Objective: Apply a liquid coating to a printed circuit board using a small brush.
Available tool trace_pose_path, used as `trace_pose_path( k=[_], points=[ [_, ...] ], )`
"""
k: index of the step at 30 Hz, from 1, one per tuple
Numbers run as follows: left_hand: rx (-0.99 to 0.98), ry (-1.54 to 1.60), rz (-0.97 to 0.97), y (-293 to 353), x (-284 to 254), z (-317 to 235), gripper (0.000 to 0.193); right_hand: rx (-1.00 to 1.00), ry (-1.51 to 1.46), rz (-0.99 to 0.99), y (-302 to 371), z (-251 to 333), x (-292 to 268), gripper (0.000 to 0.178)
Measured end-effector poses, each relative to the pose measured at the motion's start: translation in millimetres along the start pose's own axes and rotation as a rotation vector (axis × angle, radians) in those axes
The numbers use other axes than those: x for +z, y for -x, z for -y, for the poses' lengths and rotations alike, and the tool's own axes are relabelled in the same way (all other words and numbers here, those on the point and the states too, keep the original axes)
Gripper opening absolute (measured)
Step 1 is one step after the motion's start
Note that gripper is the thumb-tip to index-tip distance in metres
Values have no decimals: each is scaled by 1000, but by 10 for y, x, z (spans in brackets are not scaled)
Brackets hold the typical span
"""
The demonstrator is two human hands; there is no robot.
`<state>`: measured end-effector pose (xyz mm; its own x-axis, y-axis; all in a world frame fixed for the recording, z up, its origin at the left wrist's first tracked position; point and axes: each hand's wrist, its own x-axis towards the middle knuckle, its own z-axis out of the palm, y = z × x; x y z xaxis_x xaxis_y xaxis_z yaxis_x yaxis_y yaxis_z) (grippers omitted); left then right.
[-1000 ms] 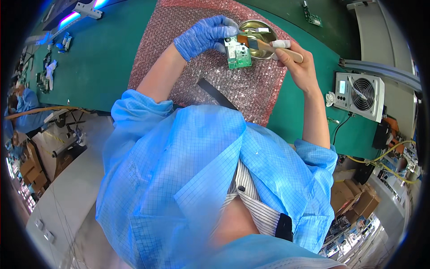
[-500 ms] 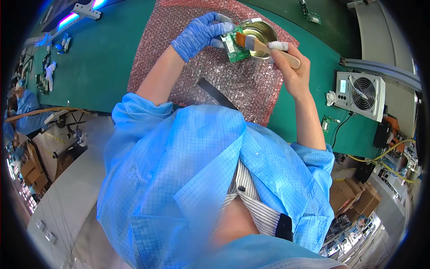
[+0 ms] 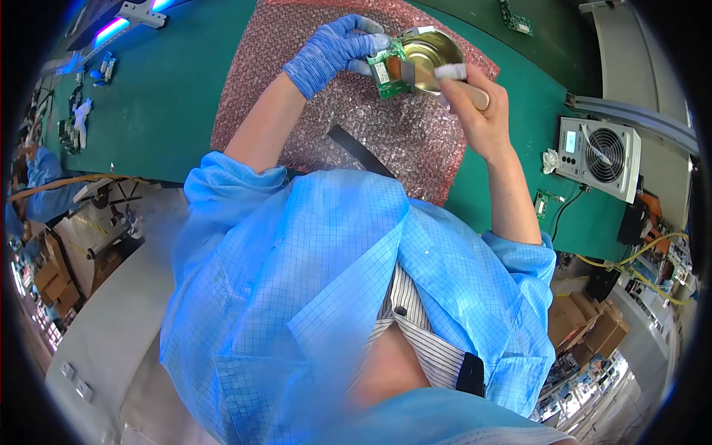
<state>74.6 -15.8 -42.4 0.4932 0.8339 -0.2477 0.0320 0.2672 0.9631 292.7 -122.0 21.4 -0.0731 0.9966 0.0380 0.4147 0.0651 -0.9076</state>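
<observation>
My left hand [image 3: 330, 53], in a blue glove, holds a small green circuit board [image 3: 387, 68] upright over a pink bubble-wrap sheet [image 3: 386, 133]. My right hand [image 3: 475, 111], with a white cot on one fingertip, grips a wooden-handled brush [image 3: 452, 85] whose head touches the board. Just behind the board stands a shallow round metal tin [image 3: 430, 50]. Both hands are raised close together at the far side of the sheet.
A black strip [image 3: 360, 148] lies on the bubble wrap, on a green bench mat [image 3: 170, 89]. A white fan unit [image 3: 597, 152] stands at the right, with a small green board [image 3: 545, 204] near it. Another person in blue [image 3: 33, 178] sits at the far left.
Both hands have moved a little farther from my body with the board and brush. The board has tilted from lying flatter to standing more upright by the tin.
</observation>
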Motion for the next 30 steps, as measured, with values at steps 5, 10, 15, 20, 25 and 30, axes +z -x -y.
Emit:
trace_pose_path(
  k=[5,10,15,20,25,30],
  points=[
    [1,-17,13,2,-3,-13,35,-32,68,70,-90,-15,78,19],
    [-34,1,-12,22,-67,61,36,168,-88,193,2,19,-139,20],
    [2,54,25,-3,-47,77,36,115,-201,-45,-99,-86,-154,20],
    [58,87,-3,7,-150,105,35,190,-269,21,0,-208,-97,21],
    [85,163,-77,-28,-176,199,34,173,-301,-106,77,-242,-35,20],
    [100,319,-173,-75,-132,231,34,178,-272,-204,94,-193,141,16]
  ],
)
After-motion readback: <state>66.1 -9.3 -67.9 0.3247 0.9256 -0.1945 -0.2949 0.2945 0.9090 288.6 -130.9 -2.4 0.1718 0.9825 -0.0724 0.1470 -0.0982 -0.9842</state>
